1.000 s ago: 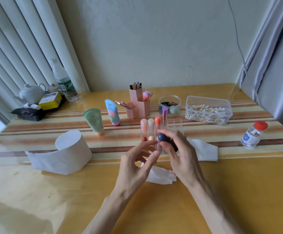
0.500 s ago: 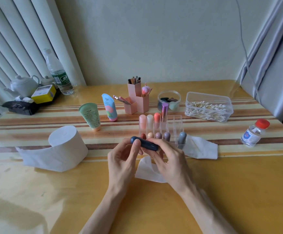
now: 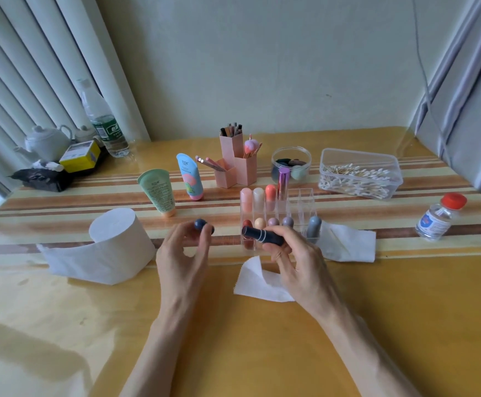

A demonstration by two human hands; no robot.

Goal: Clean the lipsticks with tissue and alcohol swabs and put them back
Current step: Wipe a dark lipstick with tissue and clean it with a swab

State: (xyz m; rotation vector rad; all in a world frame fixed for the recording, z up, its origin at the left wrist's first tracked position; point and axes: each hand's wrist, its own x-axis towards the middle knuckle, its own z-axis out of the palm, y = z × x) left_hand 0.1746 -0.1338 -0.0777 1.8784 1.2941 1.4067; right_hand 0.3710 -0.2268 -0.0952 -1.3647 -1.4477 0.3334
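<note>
Two bare hands hover over a glossy yellow table [image 3: 233, 339] with a striped runner [image 3: 61, 207], backed by a pale wall [image 3: 262, 67] and curtains [image 3: 33, 67]. The left hand [image 3: 180, 253] pinches a dark blue cap [image 3: 203, 225] at its curled fingertips. The right hand [image 3: 299, 262] grips the navy lipstick [image 3: 262, 236] sideways, its open end toward the left fingers; the bullet seems retracted. A tissue [image 3: 259, 285] lies under the right palm, and a clear organizer [image 3: 305, 196] sits just beyond its fingers.

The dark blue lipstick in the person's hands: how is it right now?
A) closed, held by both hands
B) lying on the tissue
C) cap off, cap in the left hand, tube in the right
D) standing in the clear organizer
C: the left hand pinches the dark blue cap apart from the tube, which the right hand grips in front of the clear organizer.
</note>
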